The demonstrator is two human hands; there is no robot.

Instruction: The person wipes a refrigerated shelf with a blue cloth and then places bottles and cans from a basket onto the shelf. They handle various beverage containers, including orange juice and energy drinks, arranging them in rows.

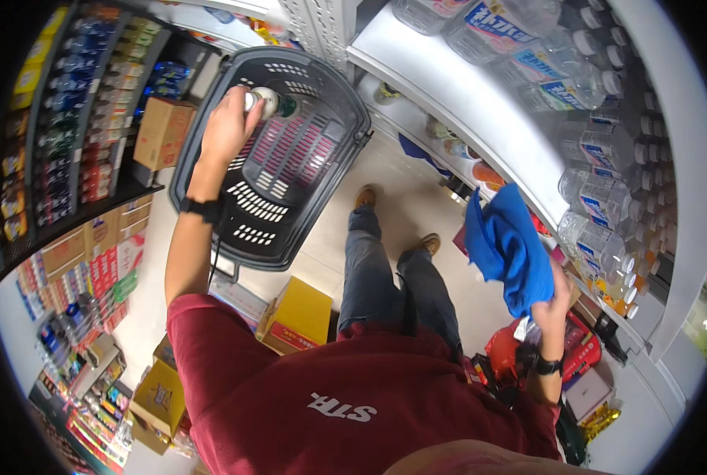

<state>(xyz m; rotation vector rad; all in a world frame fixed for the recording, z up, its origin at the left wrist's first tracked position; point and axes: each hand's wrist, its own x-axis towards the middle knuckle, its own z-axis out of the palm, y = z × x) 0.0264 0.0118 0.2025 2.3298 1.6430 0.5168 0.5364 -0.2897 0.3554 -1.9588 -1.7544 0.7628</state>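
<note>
My left hand [227, 127] reaches over a dark grey plastic shopping basket [323, 219] and grips a bottle [266, 102] with a pale cap. Behind that bottle shows something dark green [287, 107], too partly hidden to name. Pink slats show through the basket's perforated bottom. On the other side, my right hand [554, 300] is closed around a crumpled blue cloth [510, 249], which hangs in front of the shelf edge.
White shelving [448, 77] on the right bears rows of clear drink bottles [596, 243], with more goods lower down. A dark rack [80, 113] of drinks stands at left beside a cardboard box [162, 133]. Near my legs sits a yellow carton [303, 312]; red packages [573, 338] lie at right.
</note>
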